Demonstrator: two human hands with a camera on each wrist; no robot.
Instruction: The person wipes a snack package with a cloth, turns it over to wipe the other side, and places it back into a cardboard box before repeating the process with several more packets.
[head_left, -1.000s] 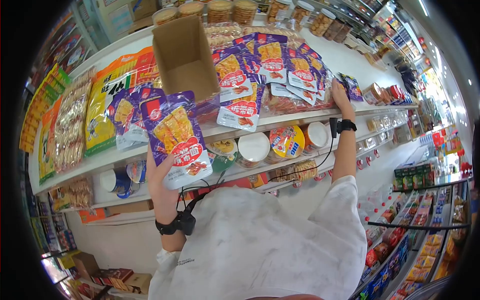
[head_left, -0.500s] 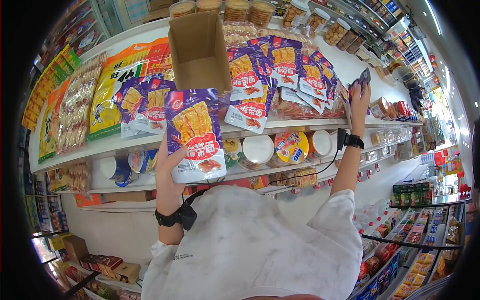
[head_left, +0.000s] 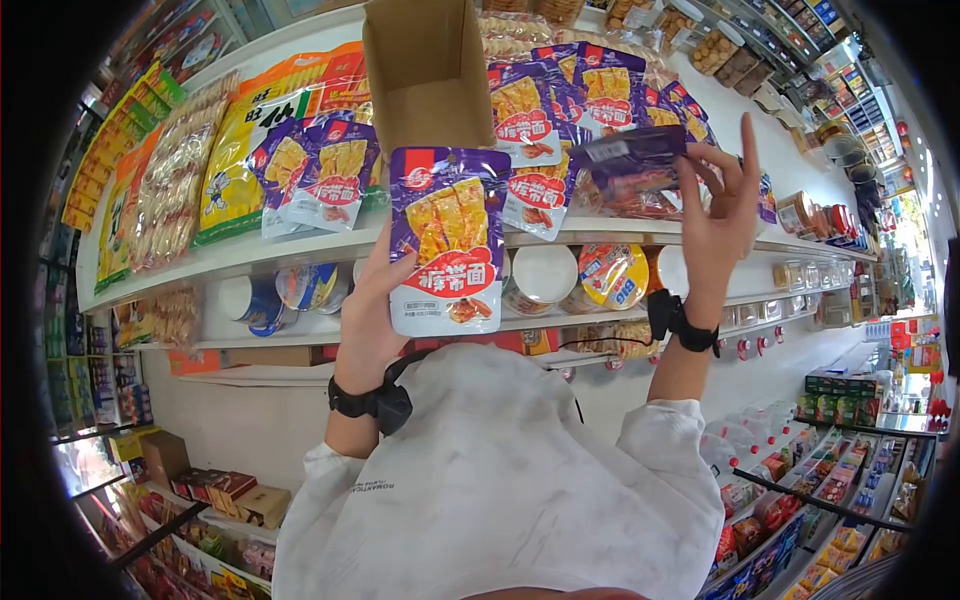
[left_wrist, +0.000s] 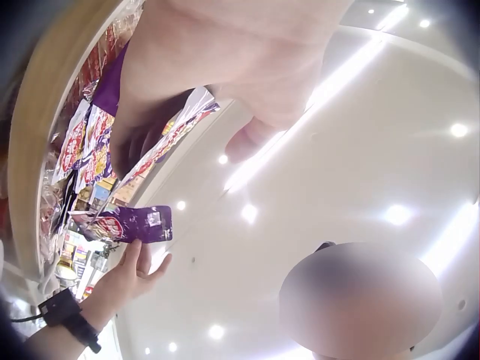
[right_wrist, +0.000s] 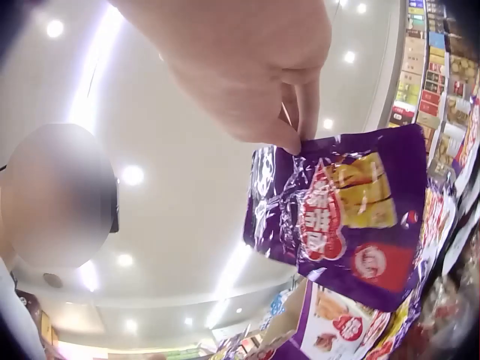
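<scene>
My left hand [head_left: 372,315] grips a purple-and-white snack packet [head_left: 448,240] upright, its printed front facing up, with the thumb over its left edge. To the right, my right hand [head_left: 725,215] pinches another purple snack packet [head_left: 635,162] by its edge between thumb and fingers, the index finger raised. In the right wrist view this packet [right_wrist: 352,210] hangs tilted, with a yellow and red print. Beyond both hands stands an open cardboard box [head_left: 430,110] on the shelf. More packets of the same kind [head_left: 525,115] lie fanned out to its right, partly behind the held ones.
Two matching packets [head_left: 335,175] rest left of the box, near large yellow snack bags [head_left: 235,180]. Instant noodle tubs [head_left: 543,272] stand on the lower shelf. Clear jars of biscuits [head_left: 717,50] line the back. The white shelf edge [head_left: 200,285] runs below the goods.
My right hand reached right along the shelf, took up a packet there, and has brought it back left toward the other packets. The left hand's packet has moved right and up in view.
</scene>
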